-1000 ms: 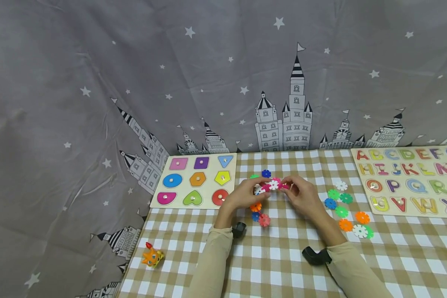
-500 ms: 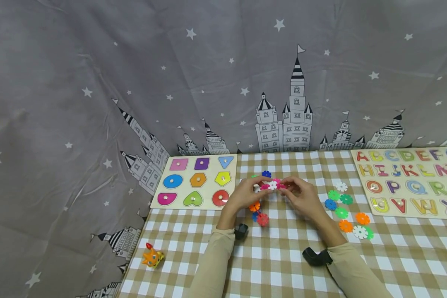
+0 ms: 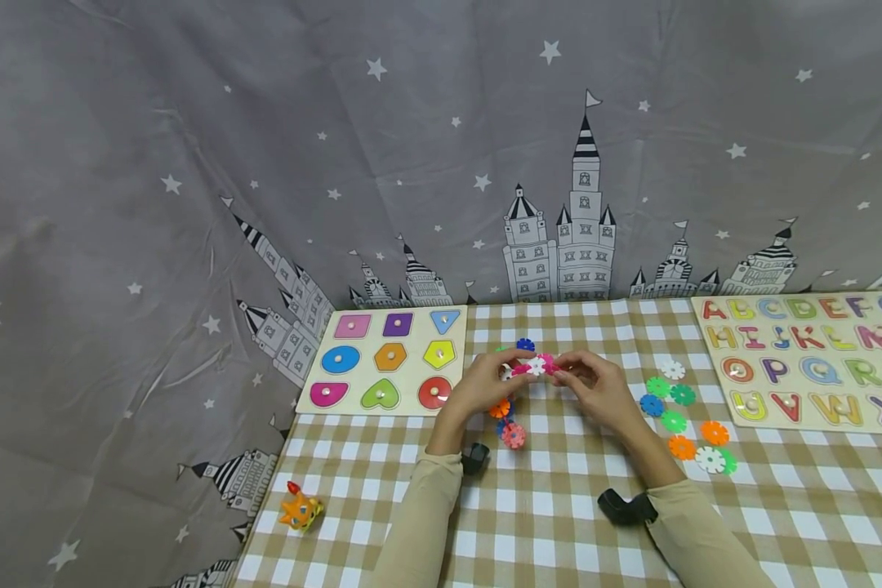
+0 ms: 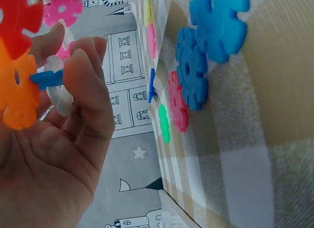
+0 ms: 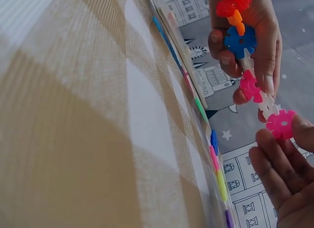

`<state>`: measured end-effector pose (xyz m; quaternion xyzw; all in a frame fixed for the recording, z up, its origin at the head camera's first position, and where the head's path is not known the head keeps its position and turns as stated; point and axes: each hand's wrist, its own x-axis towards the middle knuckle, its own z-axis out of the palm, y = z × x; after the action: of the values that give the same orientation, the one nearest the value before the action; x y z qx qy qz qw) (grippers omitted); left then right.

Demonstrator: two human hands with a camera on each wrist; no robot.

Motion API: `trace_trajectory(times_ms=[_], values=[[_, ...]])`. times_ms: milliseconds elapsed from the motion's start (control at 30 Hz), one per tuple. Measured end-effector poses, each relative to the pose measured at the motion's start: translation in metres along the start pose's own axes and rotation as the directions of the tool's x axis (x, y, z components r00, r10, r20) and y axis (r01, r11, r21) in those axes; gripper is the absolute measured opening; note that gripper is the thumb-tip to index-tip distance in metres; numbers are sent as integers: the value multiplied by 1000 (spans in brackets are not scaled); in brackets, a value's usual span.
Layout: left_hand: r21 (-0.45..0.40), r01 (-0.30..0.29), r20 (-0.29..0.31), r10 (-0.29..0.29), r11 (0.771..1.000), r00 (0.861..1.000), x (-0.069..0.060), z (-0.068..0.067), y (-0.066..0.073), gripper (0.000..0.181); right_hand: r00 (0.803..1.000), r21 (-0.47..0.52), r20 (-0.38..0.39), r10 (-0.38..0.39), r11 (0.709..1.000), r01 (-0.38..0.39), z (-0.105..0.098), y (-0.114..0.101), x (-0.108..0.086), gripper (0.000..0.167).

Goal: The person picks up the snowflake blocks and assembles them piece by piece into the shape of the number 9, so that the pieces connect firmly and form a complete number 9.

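A chain of interlocking notched plastic discs hangs between my two hands. My left hand grips its middle, fingers and thumb about the white and pink discs. Below that hand dangle a blue disc, an orange disc and a red disc. My right hand pinches the pink disc at the other end, which joins a white disc. In the head view, fingers hide part of the chain.
Several loose discs, among them a green disc, lie right of my hands. A blue disc lies behind. A shape puzzle board stands left, an alphabet board right. An orange toy figure is at front left.
The dangling end of the chain has shifted slightly left and turned a little. Both hands keep their hold and have barely moved.
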<state>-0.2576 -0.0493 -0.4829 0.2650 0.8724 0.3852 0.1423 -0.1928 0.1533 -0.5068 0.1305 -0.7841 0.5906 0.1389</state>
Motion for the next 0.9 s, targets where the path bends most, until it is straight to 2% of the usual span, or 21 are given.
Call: trace_trajectory(times_ms=[167,433,633,767,900], values=[[-12,-4,3,4,1000,1000,0,1,-1,36,998,-87,-30,-52,995,49,0,16,0,13],[-21,-26,1,26,999,1000,0,1,-1,36,996,-185,-21,-90,979,84,-1,16,1,11],[-26,-22,-10,22,999,1000,1,2,0,35,986,-305,-23,-165,940,151,0,15,1,13],[-35,-9,-24,8,999,1000,1,3,0,37,981,-360,-21,-190,917,170,2,13,1,11],[-58,10,-40,-13,998,999,1,5,1,40,979,-374,-36,-202,911,174,4,12,0,11]])
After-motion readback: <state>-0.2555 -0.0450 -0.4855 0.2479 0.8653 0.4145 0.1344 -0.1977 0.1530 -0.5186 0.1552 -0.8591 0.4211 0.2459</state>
